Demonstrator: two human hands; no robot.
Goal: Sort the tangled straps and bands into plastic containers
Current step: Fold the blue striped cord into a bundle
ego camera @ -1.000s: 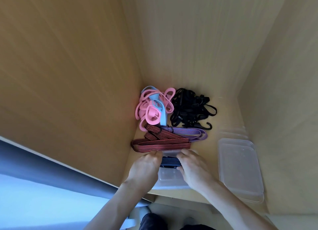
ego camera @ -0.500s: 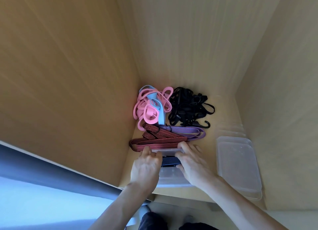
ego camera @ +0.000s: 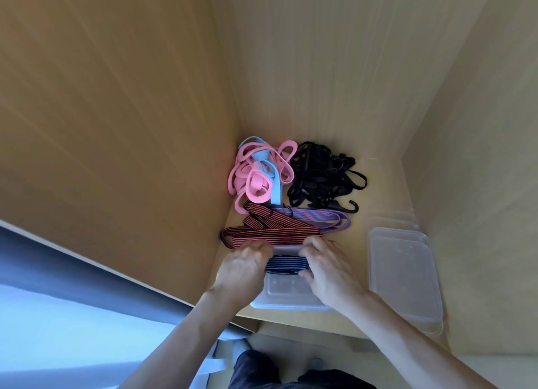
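Left hand (ego camera: 244, 268) and right hand (ego camera: 330, 270) each curl round an end of the folded blue striped strap (ego camera: 286, 263), low in the far end of the clear plastic container (ego camera: 291, 300). Risks: the elastic may spring out on release, and the left hand, against the red-black striped strap (ego camera: 270, 232), could snag it.

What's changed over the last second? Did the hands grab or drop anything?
The left hand and right hand crept slightly forward toward the red strap, still holding the blue strap in the container. Nothing was taken or released. The pink bands, black straps and lids stayed put.
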